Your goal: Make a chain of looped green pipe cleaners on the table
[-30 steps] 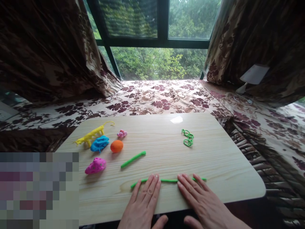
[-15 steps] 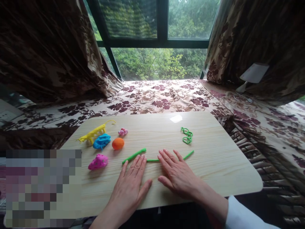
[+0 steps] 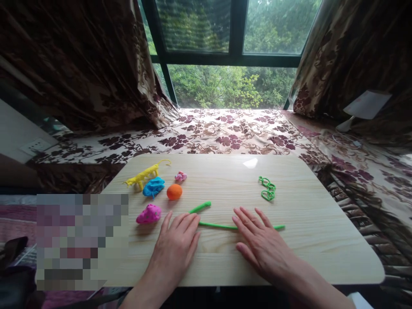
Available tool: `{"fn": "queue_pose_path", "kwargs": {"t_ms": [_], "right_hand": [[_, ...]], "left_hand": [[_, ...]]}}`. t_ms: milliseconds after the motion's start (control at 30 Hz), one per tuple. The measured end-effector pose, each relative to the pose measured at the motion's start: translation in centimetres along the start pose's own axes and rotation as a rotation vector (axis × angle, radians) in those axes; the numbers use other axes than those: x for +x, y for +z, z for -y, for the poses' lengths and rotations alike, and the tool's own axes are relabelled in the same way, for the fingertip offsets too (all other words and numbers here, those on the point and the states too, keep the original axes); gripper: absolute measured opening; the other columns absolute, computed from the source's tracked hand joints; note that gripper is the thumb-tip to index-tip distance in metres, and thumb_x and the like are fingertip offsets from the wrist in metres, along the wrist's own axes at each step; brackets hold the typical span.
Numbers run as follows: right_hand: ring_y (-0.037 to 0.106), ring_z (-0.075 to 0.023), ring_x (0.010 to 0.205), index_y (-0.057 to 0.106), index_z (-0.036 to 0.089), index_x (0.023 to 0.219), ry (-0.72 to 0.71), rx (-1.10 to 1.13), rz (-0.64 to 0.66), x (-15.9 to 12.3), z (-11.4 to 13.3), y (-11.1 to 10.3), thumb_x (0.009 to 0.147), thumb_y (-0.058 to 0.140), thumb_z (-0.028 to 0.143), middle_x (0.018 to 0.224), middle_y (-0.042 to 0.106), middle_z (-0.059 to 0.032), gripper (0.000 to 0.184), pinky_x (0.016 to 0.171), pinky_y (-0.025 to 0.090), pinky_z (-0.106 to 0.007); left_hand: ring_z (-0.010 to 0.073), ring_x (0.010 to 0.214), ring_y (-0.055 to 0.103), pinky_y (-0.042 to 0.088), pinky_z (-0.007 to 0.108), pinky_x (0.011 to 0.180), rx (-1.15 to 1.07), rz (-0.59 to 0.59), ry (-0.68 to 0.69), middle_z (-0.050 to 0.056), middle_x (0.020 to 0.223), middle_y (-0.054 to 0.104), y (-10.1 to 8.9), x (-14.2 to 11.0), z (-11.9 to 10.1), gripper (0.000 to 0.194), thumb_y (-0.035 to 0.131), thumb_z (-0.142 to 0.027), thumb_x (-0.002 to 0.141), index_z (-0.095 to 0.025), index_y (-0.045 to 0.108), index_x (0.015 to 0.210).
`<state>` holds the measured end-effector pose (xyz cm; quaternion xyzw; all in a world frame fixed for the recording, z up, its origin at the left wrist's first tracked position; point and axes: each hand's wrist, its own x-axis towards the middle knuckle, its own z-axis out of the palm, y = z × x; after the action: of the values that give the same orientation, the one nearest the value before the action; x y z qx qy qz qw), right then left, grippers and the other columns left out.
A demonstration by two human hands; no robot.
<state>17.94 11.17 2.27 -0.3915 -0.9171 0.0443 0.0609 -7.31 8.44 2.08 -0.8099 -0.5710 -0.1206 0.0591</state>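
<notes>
A thin green clay strand (image 3: pixel 217 225) runs across the table between my two hands. My left hand (image 3: pixel 177 242) lies palm down over its left end, fingers extended and slightly bent. Those fingers also cover the lower part of a thicker green clay roll (image 3: pixel 202 207). Flat on the strand's right part rests my right hand (image 3: pixel 265 240), its fingers spread, with the strand's tip showing past it. Beyond the right hand lies a chain of green clay loops (image 3: pixel 268 189).
Left on the wood-grain table (image 3: pixel 225 262) are a yellow clay animal figure (image 3: pixel 146 175), a blue clay piece (image 3: pixel 153 187), an orange ball (image 3: pixel 174 192), a small pink lump (image 3: pixel 180 176) and a magenta clay piece (image 3: pixel 149 214). A lamp (image 3: pixel 367 104) stands at right.
My hands have moved apart, exposing more strand between them. The strand's right end now lies straighter. My left hand covers more of the thick roll. The whole view has shifted.
</notes>
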Motion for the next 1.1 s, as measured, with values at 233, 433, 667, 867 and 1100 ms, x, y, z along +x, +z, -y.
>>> {"fn": "queue_pose_path", "kwargs": {"t_ms": [233,433,667,867,1100], "right_hand": [[0.02,-0.0219,0.131,0.03,0.017,0.135,0.149,-0.226,-0.026,-7.1,-4.7,1.3,0.091,0.034,0.03,0.143,0.024,-0.0056,0.047,0.103,0.019,-0.045],[0.018,-0.0233,0.132,0.028,0.017,0.137,0.158,-0.248,-0.025,-8.4,-3.7,0.1,0.09,0.036,0.029,0.143,0.023,-0.0045,0.049,0.103,0.021,-0.046],[0.02,-0.0225,0.131,0.029,0.018,0.136,0.109,-0.183,-0.018,-7.3,-2.7,0.5,0.09,0.035,0.029,0.143,0.025,-0.0041,0.048,0.103,0.022,-0.044],[0.025,-0.0219,0.129,0.03,0.017,0.136,0.117,-0.151,-0.065,-7.4,-2.6,1.6,0.089,0.038,0.031,0.142,0.029,-0.0056,0.049,0.103,0.022,-0.043],[0.027,-0.0217,0.128,0.03,0.018,0.136,0.133,-0.133,-0.075,-7.2,-2.4,1.8,0.089,0.037,0.031,0.141,0.03,-0.0056,0.048,0.103,0.023,-0.043]], "left_hand": [[0.0172,0.087,0.055,0.026,0.049,0.1,-0.13,-0.114,-0.025,-0.001,0.085,0.062,1.0,0.2,0.1,0.02,0.047,-0.019,0.082,-0.026,0.062,0.094],[0.0177,0.085,0.055,0.029,0.047,0.096,-0.13,-0.136,0.04,0.001,0.083,0.061,0.9,-0.2,0.8,0.014,0.049,-0.019,0.081,-0.024,0.062,0.086],[0.0218,0.09,0.053,0.035,0.043,0.087,-0.059,-0.049,-0.045,0.004,0.095,0.062,0.6,0.5,2.3,0.021,0.05,-0.027,0.08,-0.024,0.06,0.099],[0.0188,0.084,0.055,0.034,0.041,0.088,-0.109,0.056,-0.03,0.001,0.087,0.063,-0.1,0.8,2.0,0.015,0.047,-0.025,0.082,-0.024,0.06,0.089],[0.0224,0.085,0.056,0.036,0.039,0.082,0.044,-0.224,-0.222,0.005,0.089,0.064,-0.3,2.1,3.2,0.017,0.048,-0.028,0.081,-0.02,0.059,0.092]]}}
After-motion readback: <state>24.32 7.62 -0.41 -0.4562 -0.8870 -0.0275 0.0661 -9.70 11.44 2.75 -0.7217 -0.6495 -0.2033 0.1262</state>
